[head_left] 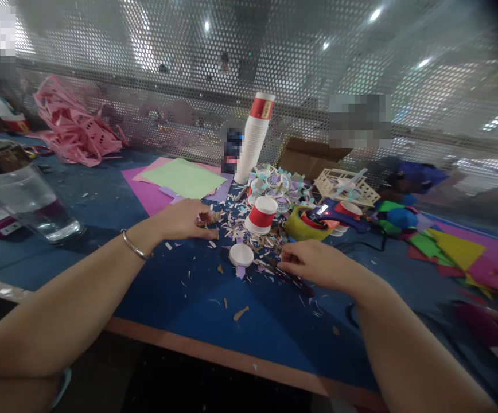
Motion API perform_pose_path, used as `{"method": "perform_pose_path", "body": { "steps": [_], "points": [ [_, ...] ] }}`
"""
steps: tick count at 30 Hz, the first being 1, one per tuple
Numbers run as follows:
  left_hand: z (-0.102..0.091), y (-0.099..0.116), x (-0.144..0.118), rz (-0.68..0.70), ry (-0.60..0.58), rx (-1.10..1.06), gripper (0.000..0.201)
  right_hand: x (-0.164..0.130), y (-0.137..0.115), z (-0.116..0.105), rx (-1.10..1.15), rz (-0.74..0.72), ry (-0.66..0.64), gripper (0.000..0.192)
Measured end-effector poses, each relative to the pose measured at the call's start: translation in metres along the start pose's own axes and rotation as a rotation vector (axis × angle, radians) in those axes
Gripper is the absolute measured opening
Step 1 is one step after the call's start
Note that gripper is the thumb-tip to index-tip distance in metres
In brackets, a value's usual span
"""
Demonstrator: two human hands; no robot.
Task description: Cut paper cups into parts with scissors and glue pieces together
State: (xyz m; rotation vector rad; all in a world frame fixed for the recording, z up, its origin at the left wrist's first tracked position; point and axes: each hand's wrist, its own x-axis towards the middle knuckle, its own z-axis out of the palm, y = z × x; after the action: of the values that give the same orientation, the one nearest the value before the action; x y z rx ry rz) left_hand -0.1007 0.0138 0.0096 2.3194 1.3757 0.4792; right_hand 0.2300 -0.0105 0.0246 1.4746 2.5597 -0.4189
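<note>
Both forearms come in from the lower edge and reach over the blue table [180,298], which is covered with small paper scraps [232,229]. On the wrist of the left arm sits a thin metal bracelet [136,246]. Left hand [186,221] lies palm down on the table, and its fingers are closed on a small brownish paper bit [209,217] that is pinched at the fingertips. Right hand [315,265] rests lower, with the fingers curled onto a thin dark tool [290,278] that lies on the table under it; it touches the tool, but I cannot tell if the fingers really grip it. Between the two hands, a little closer to the right one, sits a cut white cup bottom [241,255]. Just beyond it stands a red and white paper cup [261,215], upside down. Behind the right hand lies a yellow tape roll [303,229]. Farther behind the left hand lie green and pink paper sheets [184,178], and a tall stack of cups [254,137] leans by the mesh wall. Far to the side of the left arm stands a clear glass jar [25,195].
</note>
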Motion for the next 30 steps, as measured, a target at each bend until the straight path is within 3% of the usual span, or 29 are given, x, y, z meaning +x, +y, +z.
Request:
{"method": "perform_pose_path", "body": {
  "steps": [3, 6, 14, 16, 19, 22, 26, 30],
  "points": [
    [0.002, 0.003, -0.001, 0.06, -0.073, 0.094, 0.026, 0.0, 0.0, 0.0, 0.017, -0.011, -0.017, 0.022],
    [0.006, 0.003, -0.001, 0.021, -0.099, 0.109, 0.019, -0.001, 0.001, 0.001, 0.018, 0.002, -0.023, 0.023],
    [0.012, 0.001, 0.003, -0.006, 0.02, 0.116, 0.025, -0.001, -0.004, -0.003, 0.021, -0.003, -0.068, 0.017],
    [0.011, 0.006, 0.004, -0.096, 0.008, -0.032, 0.023, -0.001, -0.005, -0.004, 0.01, 0.002, -0.093, 0.015],
    [0.011, 0.018, 0.005, -0.219, -0.028, -0.43, 0.021, -0.001, -0.006, -0.005, -0.003, 0.011, -0.109, 0.013],
    [0.013, 0.029, 0.004, -0.248, -0.025, -0.684, 0.024, 0.0, -0.004, -0.003, -0.008, 0.001, -0.08, 0.015],
    [0.019, 0.037, 0.001, -0.183, -0.056, -0.783, 0.021, 0.002, -0.002, -0.002, 0.017, -0.011, 0.056, 0.02],
    [0.024, 0.035, 0.001, -0.118, -0.053, -0.737, 0.024, 0.003, -0.004, -0.003, 0.09, -0.045, 0.236, 0.021]
  ]
}}
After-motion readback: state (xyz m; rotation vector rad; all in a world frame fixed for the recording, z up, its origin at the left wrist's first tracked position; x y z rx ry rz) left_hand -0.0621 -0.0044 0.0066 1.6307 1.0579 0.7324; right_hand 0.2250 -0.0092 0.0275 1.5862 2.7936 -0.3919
